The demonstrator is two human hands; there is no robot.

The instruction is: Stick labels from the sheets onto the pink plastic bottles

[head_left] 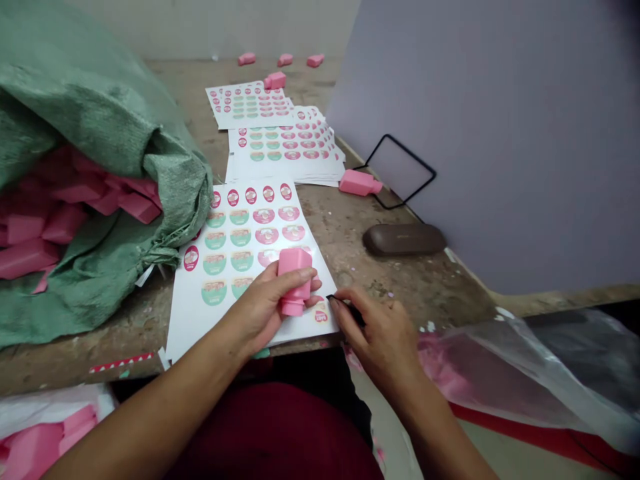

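My left hand (267, 300) is wrapped round a small pink plastic bottle (294, 275), its neck pointing toward me. Beneath it lies a white sheet of stickers (193, 327) with rows of green, pink and red labels. My right hand (377, 327) is closed round a slim black tool (356, 313), whose dark tip shows by the sheet's right edge. Its exact kind is hard to make out. A pink and white sticker (320, 315) sits at the sheet's lower right corner, between the two hands.
A green woven sack (170, 160) full of pink bottles (65, 200) stands at left. Farther back are stacked sticker sheets (280, 167) and loose bottles (357, 182). On the right are a brown case (404, 239), a black wire stand (435, 175), a grey panel (500, 133) and a plastic bag (520, 373).
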